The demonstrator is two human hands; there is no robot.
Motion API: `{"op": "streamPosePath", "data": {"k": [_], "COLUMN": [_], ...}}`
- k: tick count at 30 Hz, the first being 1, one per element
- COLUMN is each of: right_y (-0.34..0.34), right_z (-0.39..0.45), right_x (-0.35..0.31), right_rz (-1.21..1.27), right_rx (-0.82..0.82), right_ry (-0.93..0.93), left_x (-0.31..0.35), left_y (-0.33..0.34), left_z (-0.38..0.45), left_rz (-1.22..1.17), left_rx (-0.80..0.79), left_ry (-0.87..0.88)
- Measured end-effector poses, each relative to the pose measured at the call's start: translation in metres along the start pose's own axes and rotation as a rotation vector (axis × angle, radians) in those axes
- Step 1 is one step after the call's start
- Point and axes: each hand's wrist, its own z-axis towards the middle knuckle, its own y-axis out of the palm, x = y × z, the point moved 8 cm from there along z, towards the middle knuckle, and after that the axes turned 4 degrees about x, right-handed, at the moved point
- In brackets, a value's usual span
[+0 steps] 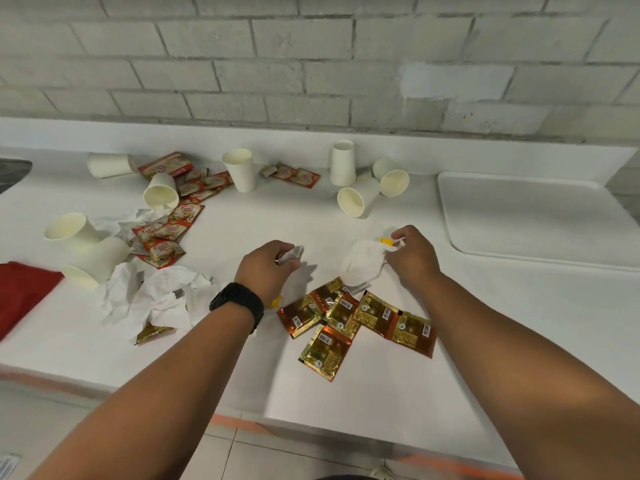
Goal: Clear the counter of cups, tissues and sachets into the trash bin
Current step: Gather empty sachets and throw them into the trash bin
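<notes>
Glossy gold sachets (360,320) are lying flat just below both hands, smooth paper cups (356,199) beyond. The left hand (268,271) is curling around a small blurred wrapper (291,255). The right hand (412,258) is pinching a soft crumpled tissue (362,263).

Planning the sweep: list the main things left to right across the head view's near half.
Red cloth → crumpled tissues → left hand → gold sachets → right hand → white tray.
</notes>
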Motion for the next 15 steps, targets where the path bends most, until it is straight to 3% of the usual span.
{"op": "streamPosePath", "data": {"k": [3, 7, 15], "right_y": [-0.015, -0.036, -0.077], "right_z": [-0.017, -0.046, -0.124], "right_x": [0.003, 0.004, 0.020], "right_rz": [0.259, 0.421, 0.672], "right_rx": [0.029, 0.054, 0.150], "right_ry": [0.087, 0.127, 0.120], "left_x": [0.007, 0.013, 0.051], "left_y": [0.003, 0.011, 0.031], "left_z": [-0.007, -0.019, -0.060], "left_rz": [-0.106, -0.237, -0.201], "left_rx": [-0.036, -0.113, -0.252], "left_ry": [0.001, 0.006, 0.176]}}
